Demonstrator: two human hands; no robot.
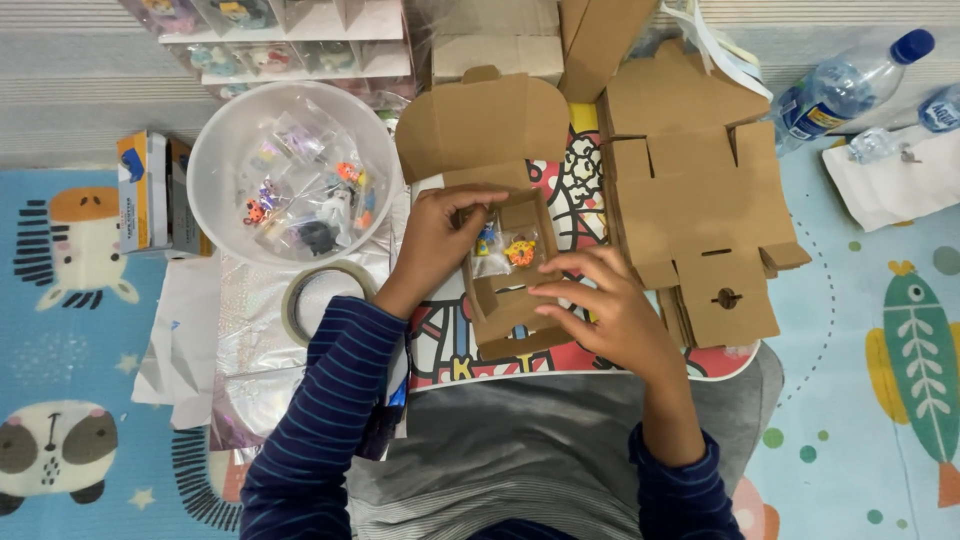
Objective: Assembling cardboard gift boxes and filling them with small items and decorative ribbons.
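A small open cardboard box (505,315) lies on a colourful board (450,350) on my lap, its lid flap (480,125) raised at the back. Inside it rests a clear packet with small colourful toys (505,250). My left hand (435,240) grips the box's left wall, fingers curled over the top edge. My right hand (600,305) rests on the box's right side, its fingers reaching over the rim toward the packet.
A white bowl (215,140) of several bagged trinkets stands at the left, with a tape roll (300,295) below it. Flat unfolded cardboard blanks (700,210) lie stacked at the right. Two water bottles (850,85) lie far right on the play mat.
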